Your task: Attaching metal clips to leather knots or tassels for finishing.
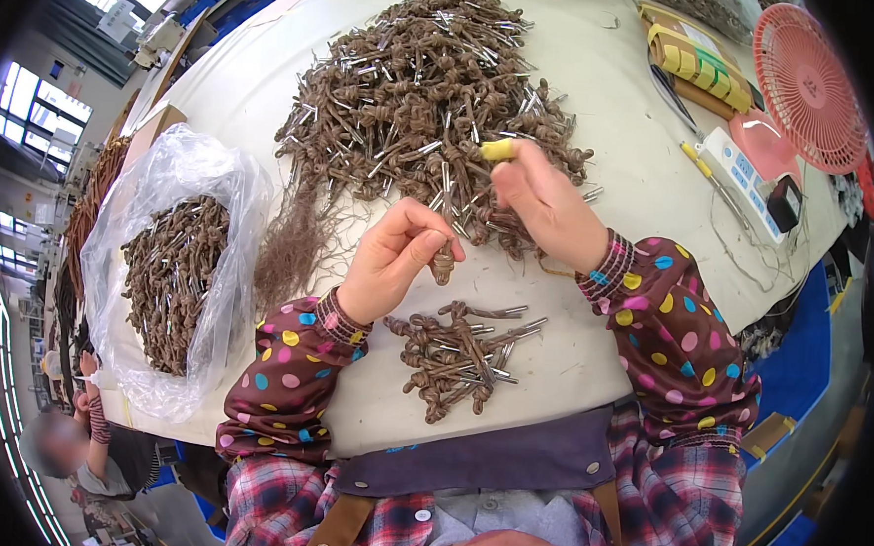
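My left hand (398,256) pinches a knotted brown cord (442,265) between thumb and fingertips. Its coiled knot hangs below the fingers, and silver metal tips seem to point up above them. My right hand (549,205) is raised to the right of it, fingers curled, with yellow tape (498,150) round one fingertip. Whatever those fingers may hold is too small to make out. Beyond both hands spreads a large heap of knotted brown cords (417,94) with silver tips. A smaller pile of the same cords (452,363) lies close to me, below my hands.
On the left stands a clear plastic bag (228,302) full of cords, beside loose brown threads (295,241). At the right are a pink fan (811,85), a white power strip (743,185), a yellow-handled tool (704,166) and a yellow-taped bundle (700,64). Another person (77,447) is at far left.
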`<act>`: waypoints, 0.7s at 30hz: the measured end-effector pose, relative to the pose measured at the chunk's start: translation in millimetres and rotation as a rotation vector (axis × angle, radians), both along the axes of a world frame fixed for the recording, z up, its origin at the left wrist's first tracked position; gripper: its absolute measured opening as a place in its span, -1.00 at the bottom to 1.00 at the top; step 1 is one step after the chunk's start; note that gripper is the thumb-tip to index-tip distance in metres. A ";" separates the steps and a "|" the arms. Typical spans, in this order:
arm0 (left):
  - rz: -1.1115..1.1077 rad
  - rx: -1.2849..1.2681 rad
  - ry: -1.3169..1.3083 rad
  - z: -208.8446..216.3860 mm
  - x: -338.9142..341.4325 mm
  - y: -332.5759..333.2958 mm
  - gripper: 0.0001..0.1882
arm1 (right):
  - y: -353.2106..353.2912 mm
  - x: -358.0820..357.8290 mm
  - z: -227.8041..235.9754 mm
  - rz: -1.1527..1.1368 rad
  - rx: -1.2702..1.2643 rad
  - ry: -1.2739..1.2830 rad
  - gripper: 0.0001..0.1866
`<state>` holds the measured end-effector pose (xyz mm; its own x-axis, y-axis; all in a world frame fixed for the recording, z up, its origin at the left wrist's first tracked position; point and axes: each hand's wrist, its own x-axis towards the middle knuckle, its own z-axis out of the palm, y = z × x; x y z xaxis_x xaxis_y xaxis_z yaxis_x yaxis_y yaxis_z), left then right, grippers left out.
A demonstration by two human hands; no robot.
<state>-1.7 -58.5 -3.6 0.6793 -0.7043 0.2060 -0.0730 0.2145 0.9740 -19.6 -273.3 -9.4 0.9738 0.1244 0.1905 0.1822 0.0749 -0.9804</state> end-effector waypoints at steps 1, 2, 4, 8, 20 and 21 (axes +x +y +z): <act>0.009 0.000 -0.003 0.0 -0.3 1.7 -0.91 | -7.3 -2.6 7.4 -0.062 -0.159 -0.066 -0.64; 0.091 0.061 -0.095 -0.2 -1.4 3.0 -0.91 | -11.7 -5.1 16.2 -0.125 -0.316 -0.132 -0.60; 0.172 0.116 -0.186 0.7 -2.5 2.5 -0.91 | -11.8 -19.5 33.0 -0.092 -0.363 -0.123 -0.61; 0.260 0.175 -0.315 -0.2 -2.0 2.3 -0.93 | -3.3 -29.9 37.8 -0.006 -0.594 -0.284 -0.66; 0.302 0.297 -0.558 4.4 -1.8 1.8 -0.97 | 0.6 -27.3 32.1 -0.011 -0.733 -0.365 -0.75; 0.288 0.291 -0.553 4.5 -2.0 1.7 -0.97 | 0.2 -27.6 32.9 -0.002 -0.731 -0.362 -0.75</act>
<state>-3.6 -56.7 0.9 0.6969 -0.5910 0.4062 -0.5910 -0.1526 0.7921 -47.2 -273.1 23.5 0.8680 0.3376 0.3642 0.4962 -0.5618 -0.6619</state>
